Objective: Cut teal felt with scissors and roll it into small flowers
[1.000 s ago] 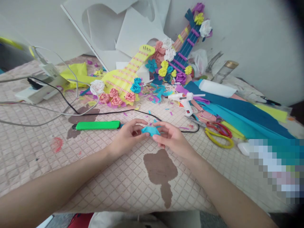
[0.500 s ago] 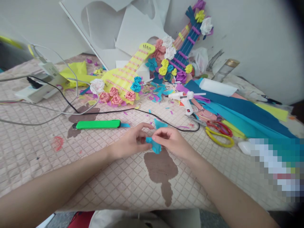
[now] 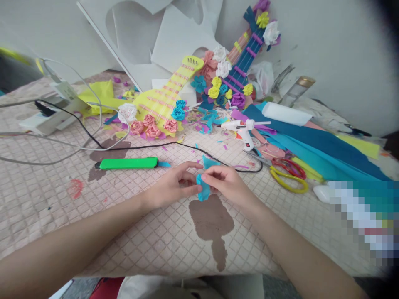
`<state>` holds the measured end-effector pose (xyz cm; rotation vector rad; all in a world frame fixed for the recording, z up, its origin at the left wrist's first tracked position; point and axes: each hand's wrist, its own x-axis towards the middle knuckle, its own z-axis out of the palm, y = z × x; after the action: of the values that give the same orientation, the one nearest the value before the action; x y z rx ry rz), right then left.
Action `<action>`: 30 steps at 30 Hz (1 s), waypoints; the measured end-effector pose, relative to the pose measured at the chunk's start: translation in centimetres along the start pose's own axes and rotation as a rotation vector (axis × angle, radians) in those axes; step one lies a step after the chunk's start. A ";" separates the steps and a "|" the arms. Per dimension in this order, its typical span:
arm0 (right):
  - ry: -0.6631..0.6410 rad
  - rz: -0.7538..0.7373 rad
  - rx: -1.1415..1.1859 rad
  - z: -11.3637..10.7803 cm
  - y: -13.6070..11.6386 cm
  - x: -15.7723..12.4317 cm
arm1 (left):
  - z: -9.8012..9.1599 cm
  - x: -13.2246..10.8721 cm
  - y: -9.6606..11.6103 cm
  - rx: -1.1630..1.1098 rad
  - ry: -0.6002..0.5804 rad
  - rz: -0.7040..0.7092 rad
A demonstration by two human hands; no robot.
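A small piece of blue crepe paper (image 3: 204,191) is held between my two hands above the patterned tablecloth. My left hand (image 3: 174,185) pinches its left edge, thumb below and fingers curled above. My right hand (image 3: 225,182) grips its upper right part between thumb and forefinger. The paper looks folded or curled along its left side. Just beyond my fingers lies another blue scrap (image 3: 210,162), partly covered by my right hand. Left of my hands rests a green utility knife (image 3: 129,163).
A white glue gun (image 3: 245,129) lies behind my right hand, near yellow-handled scissors (image 3: 288,180). A black cable (image 3: 149,146) crosses the cloth. Paper-flower-covered guitar shapes, including a yellow one (image 3: 158,101), stand at the back. Crepe sheets (image 3: 314,137) lie at right, a power strip (image 3: 46,116) at left.
The blue paper has turned between my fingers, and its left part now stands more upright. My right hand has shifted slightly; my left hand has hardly moved.
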<state>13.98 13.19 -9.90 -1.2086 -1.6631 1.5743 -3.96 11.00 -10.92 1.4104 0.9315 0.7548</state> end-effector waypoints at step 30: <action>0.102 -0.644 -0.780 -1.3 0.9 0.0 | -1.7 -0.3 1.4 0.691 0.123 0.248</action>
<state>15.27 13.70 -10.51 -0.8905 -2.3672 0.4670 -5.50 11.60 -9.43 2.1311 1.1919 0.7387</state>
